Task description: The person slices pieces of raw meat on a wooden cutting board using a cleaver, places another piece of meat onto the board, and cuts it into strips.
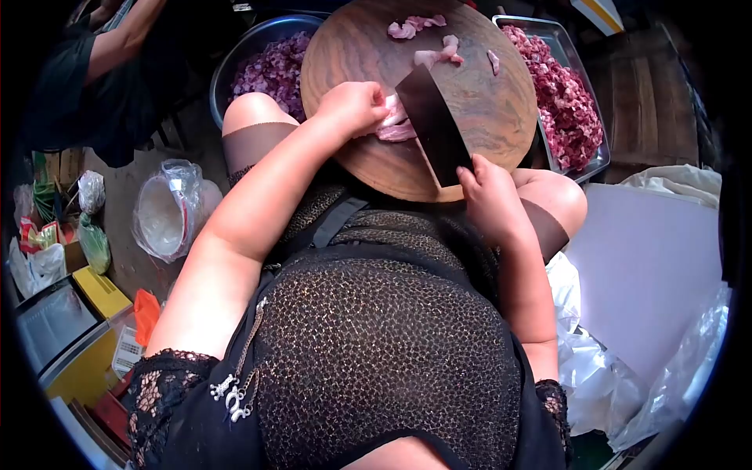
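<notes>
A round wooden chopping board [501,117] lies in front of me at the top middle. My left hand [352,108], its fingers pressed together, grips a piece of pale pink meat [397,131] at the board's left side. Against the right side of that meat stands the wide dark blade of a cleaver [435,125]. My right hand [493,200] is closed round the cleaver's near end, at the board's front right edge; the handle is hidden. Small meat scraps [439,55] lie on the far part of the board.
Chopped meat fills a metal bowl [227,66] at the left and a metal tray [599,149] at the right. Another person's arm [125,43] shows at the upper left. A bag-lined bucket [168,215] stands left; a pale board [642,266] and plastic sheets lie right.
</notes>
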A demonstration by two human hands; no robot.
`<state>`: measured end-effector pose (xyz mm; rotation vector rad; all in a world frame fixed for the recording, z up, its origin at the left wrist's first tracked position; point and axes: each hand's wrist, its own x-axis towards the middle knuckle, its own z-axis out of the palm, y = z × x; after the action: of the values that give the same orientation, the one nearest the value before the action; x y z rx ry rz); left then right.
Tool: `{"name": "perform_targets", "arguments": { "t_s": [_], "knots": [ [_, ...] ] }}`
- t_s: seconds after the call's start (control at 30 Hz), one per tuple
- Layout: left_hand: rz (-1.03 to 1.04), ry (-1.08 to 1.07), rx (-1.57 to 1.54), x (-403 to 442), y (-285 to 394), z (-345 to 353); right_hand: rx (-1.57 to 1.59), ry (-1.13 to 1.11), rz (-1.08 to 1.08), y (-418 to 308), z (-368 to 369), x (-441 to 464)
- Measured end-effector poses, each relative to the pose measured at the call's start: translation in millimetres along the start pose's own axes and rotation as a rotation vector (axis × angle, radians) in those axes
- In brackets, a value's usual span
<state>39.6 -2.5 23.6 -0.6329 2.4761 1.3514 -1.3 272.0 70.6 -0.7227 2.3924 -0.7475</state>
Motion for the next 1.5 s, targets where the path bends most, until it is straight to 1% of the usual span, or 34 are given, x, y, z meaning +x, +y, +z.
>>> {"name": "perform_targets", "arguments": {
  "t_s": [0.07, 0.1, 0.17, 0.2, 0.27, 0.3, 0.37, 0.4, 0.43, 0.47, 0.5, 0.53, 0.6, 0.63, 0.67, 0.7, 0.73, 0.87, 0.93, 0.97, 1.03, 1.07, 1.1, 1.17, 1.2, 1.23, 1.3, 1.33, 1.37, 1.4, 1.43, 1.47, 1.5],
  "knots": [
    [0.169, 0.119, 0.392, -8, -11, -11, 0.006, 0.019, 0.037, -7, -7, -1],
    [0.144, 0.137, 0.388, -15, -14, -16, 0.007, 0.024, 0.042, -6, -8, 0],
    [0.340, 0.284, 0.381, -16, -42, -14, -0.059, -0.001, 0.042, -2, -7, -2],
    [0.344, 0.278, 0.383, -17, -43, -11, -0.056, 0.002, 0.048, -3, -6, -3],
    [0.712, 0.439, 0.287, -16, -41, -3, -0.248, 0.172, -0.136, -7, 0, -9],
    [0.761, 0.440, 0.267, -13, -37, 5, -0.248, 0.168, -0.128, -11, 4, -11],
    [0.819, 0.468, 0.282, -2, -31, 21, -0.319, 0.329, -0.220, -19, 12, -11],
    [0.735, 0.274, 0.192, 4, -24, 23, -0.397, 0.321, -0.250, -18, 16, -8],
    [0.791, 0.192, 0.041, 12, -26, 32, -0.399, 0.320, -0.242, -18, 16, -7],
    [0.742, 0.154, -0.144, 13, -26, 39, -0.460, 0.262, -0.215, -18, 17, -7],
    [0.716, 0.129, -0.238, 10, -23, 40, -0.520, 0.205, -0.188, -18, 17, -6],
    [0.689, 0.106, -0.333, 5, -17, 40, -0.544, 0.243, -0.236, -17, 15, -7],
    [0.699, 0.185, -0.235, -2, -10, 35, -0.566, 0.218, -0.212, -23, 10, -12],
    [0.696, 0.174, -0.238, 0, -12, 36, -0.590, 0.201, -0.201, -26, 7, -12],
    [0.808, 0.266, -0.044, 3, -14, 37, -0.588, 0.198, -0.191, -27, 5, -11],
    [0.914, 0.358, 0.152, 5, -15, 39, -0.606, 0.133, -0.153, -28, 2, -10],
    [0.858, 0.328, 0.134, 7, -16, 42, -0.623, 0.066, -0.115, -29, 1, -8],
    [0.791, 0.320, 0.107, 7, -18, 48, -0.529, -0.002, -0.077, -24, -2, 11],
    [0.791, 0.398, 0.165, 6, -16, 49, -0.449, -0.026, -0.078, -26, -4, 26],
    [0.789, 0.392, 0.164, 5, -17, 48, -0.446, -0.029, -0.074, -30, -2, 36],
    [0.876, 0.460, 0.228, 9, -16, 47, -0.428, -0.094, -0.096, -43, 2, 65],
    [0.905, 0.442, 0.150, 14, -16, 50, -0.448, -0.073, -0.130, -52, 5, 78],
    [0.839, 0.441, 0.214, 9, -15, 50, -0.470, -0.048, -0.168, -61, 9, 91],
    [0.851, 0.354, 0.250, 11, -25, 52, -0.470, 0.019, -0.216, -70, 16, 108],
    [0.815, 0.338, 0.227, 9, -21, 50, -0.484, 0.031, -0.216, -68, 12, 105],
    [0.825, 0.345, 0.219, 6, -17, 51, -0.466, -0.001, -0.201, -66, 9, 100],
    [0.916, 0.470, 0.191, 6, -9, 51, -0.463, -0.021, -0.196, -57, 2, 91],
    [0.917, 0.502, 0.224, 11, -14, 56, -0.502, -0.036, -0.149, -40, -2, 77],
    [0.877, 0.462, 0.269, 9, -21, 57, -0.533, -0.060, -0.101, -24, -5, 60],
    [0.895, 0.460, 0.257, 10, -24, 56, -0.485, -0.050, -0.078, -11, -12, 46],
    [0.913, 0.461, 0.251, 11, -25, 54, -0.435, -0.037, -0.063, 0, -18, 36],
    [0.926, 0.493, 0.251, 9, -23, 53, -0.446, 0.048, -0.047, 6, -19, 24],
    [0.876, 0.467, 0.266, 10, -29, 56, -0.455, 0.137, -0.029, 8, -18, 15]
  ]
}}
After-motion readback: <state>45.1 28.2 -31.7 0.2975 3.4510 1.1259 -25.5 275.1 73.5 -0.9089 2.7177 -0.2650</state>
